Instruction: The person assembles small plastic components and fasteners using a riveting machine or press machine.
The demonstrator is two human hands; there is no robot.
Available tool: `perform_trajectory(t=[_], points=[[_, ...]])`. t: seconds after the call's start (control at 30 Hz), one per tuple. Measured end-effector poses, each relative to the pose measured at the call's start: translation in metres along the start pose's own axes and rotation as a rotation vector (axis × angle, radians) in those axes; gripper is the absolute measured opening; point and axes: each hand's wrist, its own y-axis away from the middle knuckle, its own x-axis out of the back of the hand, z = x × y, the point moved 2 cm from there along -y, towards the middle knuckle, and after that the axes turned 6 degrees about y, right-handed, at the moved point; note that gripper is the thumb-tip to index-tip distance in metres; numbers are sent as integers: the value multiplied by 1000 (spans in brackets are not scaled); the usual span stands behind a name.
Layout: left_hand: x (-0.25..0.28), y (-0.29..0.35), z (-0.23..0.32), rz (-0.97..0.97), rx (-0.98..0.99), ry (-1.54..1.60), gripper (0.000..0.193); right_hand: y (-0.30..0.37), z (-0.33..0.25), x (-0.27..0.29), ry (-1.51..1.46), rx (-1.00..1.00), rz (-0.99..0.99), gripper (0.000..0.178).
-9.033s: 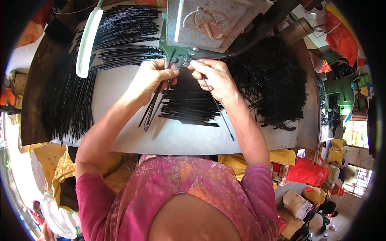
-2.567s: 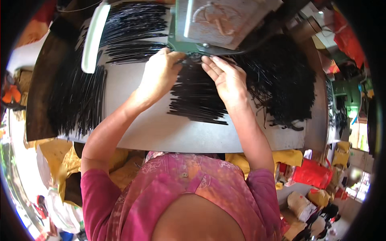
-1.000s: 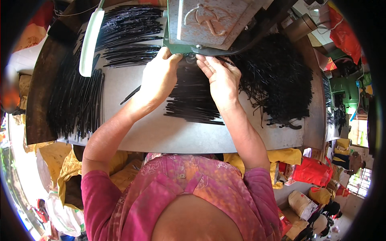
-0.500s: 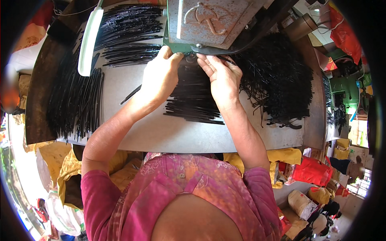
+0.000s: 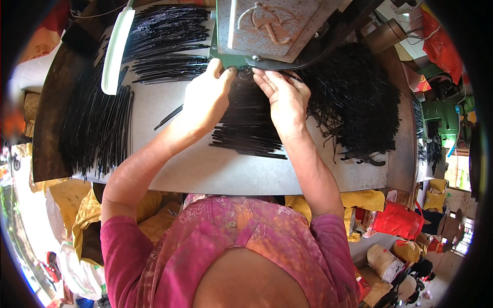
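My left hand (image 5: 208, 100) is closed at the base of a green-grey machine (image 5: 262, 25), thumb and forefinger pinched together. From under it a thin black rod (image 5: 168, 117) sticks out toward the lower left. My right hand (image 5: 289, 100) faces it across a small gap, its fingers curled round another thin black rod (image 5: 292, 76) whose end shows beside the thumb. The fingertips of both hands meet the dark working point of the machine, and what they pinch there is too small to make out. Below, between my wrists, lies a stack of black rods (image 5: 249, 128).
Black rods lie in bundles at the upper left (image 5: 167, 33) and left (image 5: 105, 128), with a tangled heap (image 5: 354, 102) to the right. A white lamp (image 5: 117, 56) hangs over the pale tabletop (image 5: 226, 174). A dark curved lever (image 5: 318, 54) crosses near my right hand. Bags stand below the table.
Both hands stay at the machine with almost the same grip. The whole view has shifted very slightly; nothing is visibly taken up or let go.
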Motion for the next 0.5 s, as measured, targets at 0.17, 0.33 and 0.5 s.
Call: perform_trajectory(t=[0.17, 0.33, 0.5], points=[[2, 0, 1, -21, -9, -27, 20, -1, 1, 2, 21, -9, -4, 13], [8, 1, 4, -74, -92, -122, 20, 0, 1, 2, 15, -13, -31, 13], [22, -1, -3, -192, -19, -93, 24, -3, -6, 8, -89, -94, 21, 8]])
